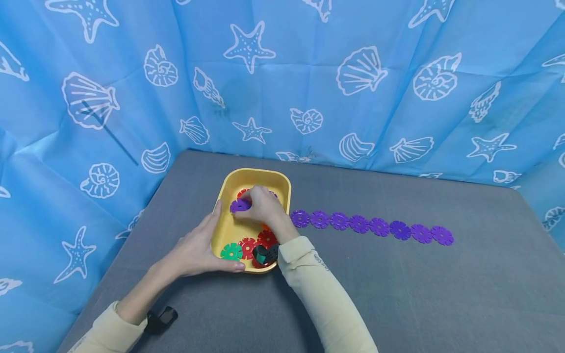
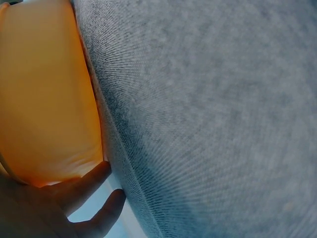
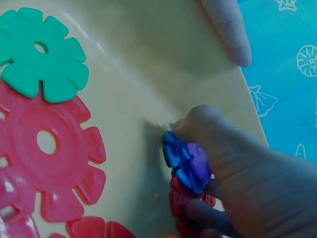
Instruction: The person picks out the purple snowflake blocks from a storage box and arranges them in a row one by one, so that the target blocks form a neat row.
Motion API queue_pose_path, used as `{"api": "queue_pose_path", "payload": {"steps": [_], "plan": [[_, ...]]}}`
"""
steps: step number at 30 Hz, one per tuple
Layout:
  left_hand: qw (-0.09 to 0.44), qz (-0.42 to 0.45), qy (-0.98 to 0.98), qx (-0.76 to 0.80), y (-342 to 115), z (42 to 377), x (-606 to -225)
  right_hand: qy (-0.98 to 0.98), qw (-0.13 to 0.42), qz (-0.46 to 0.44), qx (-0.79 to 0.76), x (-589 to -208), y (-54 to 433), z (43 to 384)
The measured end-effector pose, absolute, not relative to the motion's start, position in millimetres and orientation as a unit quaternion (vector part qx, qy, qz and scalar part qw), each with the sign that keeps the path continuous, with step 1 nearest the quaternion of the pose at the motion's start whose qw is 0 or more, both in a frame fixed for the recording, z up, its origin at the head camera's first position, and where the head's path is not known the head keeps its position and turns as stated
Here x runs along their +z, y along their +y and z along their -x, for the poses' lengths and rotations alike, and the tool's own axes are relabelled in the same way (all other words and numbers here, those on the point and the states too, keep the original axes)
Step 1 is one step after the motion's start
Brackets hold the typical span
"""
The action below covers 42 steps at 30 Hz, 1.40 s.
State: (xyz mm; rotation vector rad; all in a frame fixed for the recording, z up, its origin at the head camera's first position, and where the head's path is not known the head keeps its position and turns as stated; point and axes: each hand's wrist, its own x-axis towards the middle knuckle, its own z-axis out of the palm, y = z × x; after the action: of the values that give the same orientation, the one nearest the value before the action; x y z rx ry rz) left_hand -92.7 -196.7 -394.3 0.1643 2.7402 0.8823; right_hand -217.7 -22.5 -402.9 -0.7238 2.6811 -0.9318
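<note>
In the yellow tray (image 1: pixel 231 229), my right hand (image 1: pixel 264 203) pinches a purple notched flower disc (image 1: pixel 240 206) between thumb and fingers. The right wrist view shows this disc (image 3: pixel 185 163) tilted on edge, with red discs (image 3: pixel 181 201) close under the fingertips. My left hand (image 1: pixel 200 247) spans the tray's near left corner. Its thumb lies along the near rim and its straight fingers (image 2: pixel 106 208) touch the tray's outside wall (image 2: pixel 47 94). Towards the tray's near end lie a green disc (image 1: pixel 231 251) and several red discs (image 1: pixel 248 246).
Right of the tray, a line of several purple discs (image 1: pixel 359 224) runs across the grey cloth-covered table (image 1: pixel 397 289). A blue curtain (image 1: pixel 273 93) with white shells and starfish hangs behind and to the left. Black straps sit at both wrists.
</note>
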Motion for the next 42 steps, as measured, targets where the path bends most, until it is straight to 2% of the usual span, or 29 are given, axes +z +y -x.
{"api": "queue_pose_path", "payload": {"steps": [18, 29, 42], "plan": [[0.122, -0.069, 0.941, 0.308, -197.1, 90.4, -395.4, 0.907, 0.085, 0.28, -0.304, -361.7, -28.1, 205.5], [0.115, -0.07, 0.943, 0.304, -197.7, 91.1, -395.0, 0.903, 0.081, 0.292, -0.303, -346.1, -15.2, 200.4], [0.111, -0.068, 0.946, 0.297, -196.6, 90.6, -393.9, 0.908, 0.047, 0.314, -0.275, -330.7, 12.0, 193.6]]}}
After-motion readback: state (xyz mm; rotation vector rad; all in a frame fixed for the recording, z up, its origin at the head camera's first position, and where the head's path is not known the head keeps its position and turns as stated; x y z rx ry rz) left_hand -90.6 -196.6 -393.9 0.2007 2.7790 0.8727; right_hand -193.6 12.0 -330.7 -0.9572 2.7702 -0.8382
